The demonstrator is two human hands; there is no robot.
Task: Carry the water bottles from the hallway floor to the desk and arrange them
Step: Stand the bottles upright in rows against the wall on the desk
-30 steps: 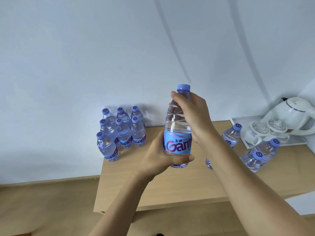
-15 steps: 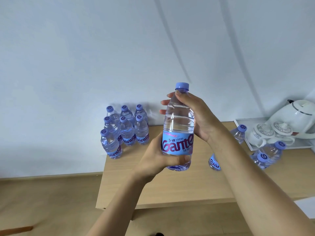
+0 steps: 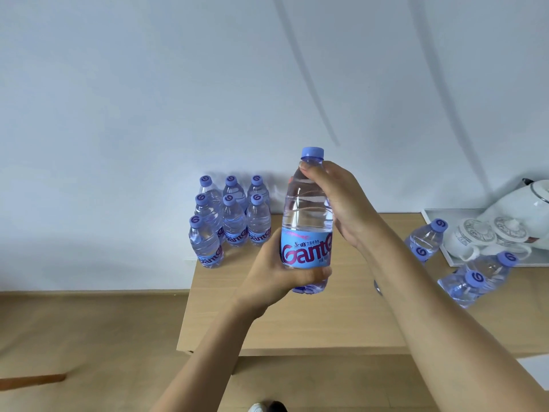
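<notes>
A: Both hands had the bottle (image 3: 307,221) upright above the desk (image 3: 320,322): left hand (image 3: 276,272) curled round the label base, right hand (image 3: 338,203) wrapped round the shoulder. Full, so hefty, probably slick.

B: Yeah, label's the safest grip. Since 1 second back it barely moved; 7 bottles (image 3: 228,221) stood far left.

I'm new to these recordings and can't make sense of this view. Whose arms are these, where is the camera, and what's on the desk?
The camera sits on a person's head, looking forward and down, so the arms are their own. The left hand grips the base of a water bottle, the right hand its top, above the desk. Seven bottles stand grouped at the desk's left back corner. Three loose bottles are at the right, beside a tray with white cups and a kettle.
</notes>
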